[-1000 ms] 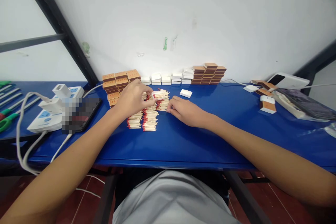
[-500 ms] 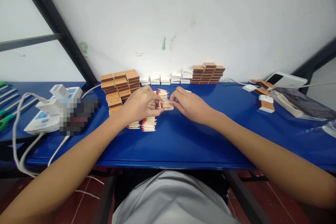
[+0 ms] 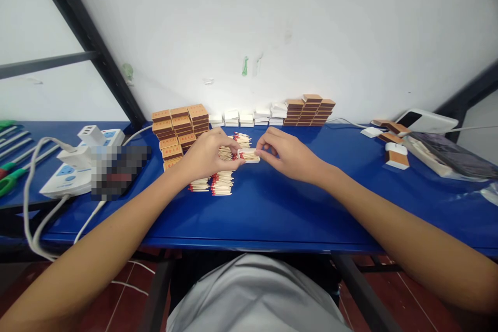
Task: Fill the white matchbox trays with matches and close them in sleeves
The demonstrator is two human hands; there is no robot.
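Observation:
A small white matchbox tray filled with red-headed matches is between my two hands. My left hand grips its left end between thumb and fingers. At the other end, my right hand has its thumb and forefinger pinched at the match ends by the tray's rim. Loose piles of matches lie on the blue table just below my left hand, and another pile is behind the tray. My left hand partly hides the piles beside it.
Stacked brown matchbox sleeves stand behind my left hand; more sleeves are stacked by the wall. White trays line the wall between them. A power strip with cables sits left. A white device and a bagged item lie right.
The fingers of my right hand have shifted slightly and curled at the tray's right end, so more of the tray and matches shows. My left hand keeps its grip.

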